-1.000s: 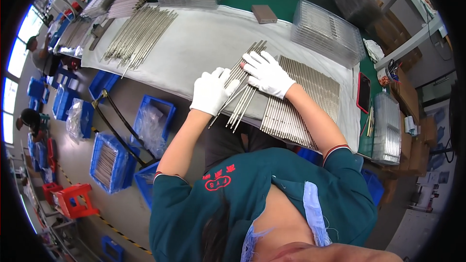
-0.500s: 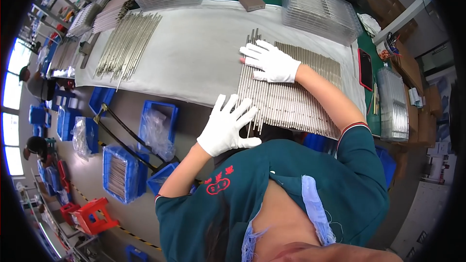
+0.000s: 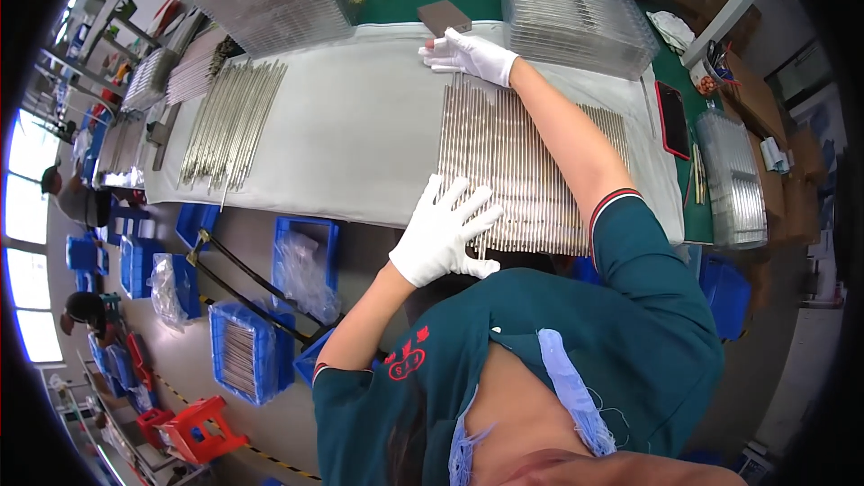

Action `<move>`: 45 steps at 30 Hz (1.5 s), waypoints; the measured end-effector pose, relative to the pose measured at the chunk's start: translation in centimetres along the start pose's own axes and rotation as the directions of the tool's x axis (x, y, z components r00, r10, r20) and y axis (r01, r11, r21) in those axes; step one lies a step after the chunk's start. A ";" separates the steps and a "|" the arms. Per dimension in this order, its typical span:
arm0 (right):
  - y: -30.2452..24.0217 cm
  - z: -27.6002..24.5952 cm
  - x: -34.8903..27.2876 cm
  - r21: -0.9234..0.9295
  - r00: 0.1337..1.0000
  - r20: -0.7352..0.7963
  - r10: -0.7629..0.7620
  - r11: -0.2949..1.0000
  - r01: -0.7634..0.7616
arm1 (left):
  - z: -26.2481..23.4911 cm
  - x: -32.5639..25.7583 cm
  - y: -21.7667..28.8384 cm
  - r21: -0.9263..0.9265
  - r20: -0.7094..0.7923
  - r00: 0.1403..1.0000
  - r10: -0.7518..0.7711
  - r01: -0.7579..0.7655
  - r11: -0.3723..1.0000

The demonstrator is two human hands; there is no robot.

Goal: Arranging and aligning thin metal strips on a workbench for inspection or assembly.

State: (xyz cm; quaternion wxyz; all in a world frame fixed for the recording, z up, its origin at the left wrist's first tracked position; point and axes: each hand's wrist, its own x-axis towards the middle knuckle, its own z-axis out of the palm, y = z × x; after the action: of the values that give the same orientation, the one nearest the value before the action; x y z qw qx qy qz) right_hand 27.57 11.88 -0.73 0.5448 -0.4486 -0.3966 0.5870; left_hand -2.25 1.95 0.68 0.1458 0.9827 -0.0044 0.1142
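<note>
Okay, so the left hand (image 3: 441, 236) has its fingers splayed wide, nothing visibly gripped, at the near left corner of the row of metal rods (image 3: 504, 162), which spreads off to its right. The right hand (image 3: 475, 58) is by the far ends, fingers stretched leftward; can't tell if they've got anything. The rods point lengthwise away from the person on the cloth-covered desk (image 3: 351, 126). Left looks nearer to them.

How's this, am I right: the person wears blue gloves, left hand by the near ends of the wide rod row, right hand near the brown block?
Not quite: the head view shows white gloves. The left hand is by the near ends of the wide rod row, the right hand near the brown block.
</note>
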 end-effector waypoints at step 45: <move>1.8 -1.0 -23.2 -0.921 0.961 0.017 -0.276 -0.379 -0.093 | 1.4 1.8 2.2 0.133 -0.151 0.988 0.011 0.009 0.991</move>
State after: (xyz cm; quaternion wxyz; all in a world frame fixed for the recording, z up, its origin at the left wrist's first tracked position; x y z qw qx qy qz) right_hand 28.09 -11.36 -0.54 0.0201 -0.7271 -0.6785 -0.1030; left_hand -0.25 -0.48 0.40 0.0795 0.9787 0.0137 0.1886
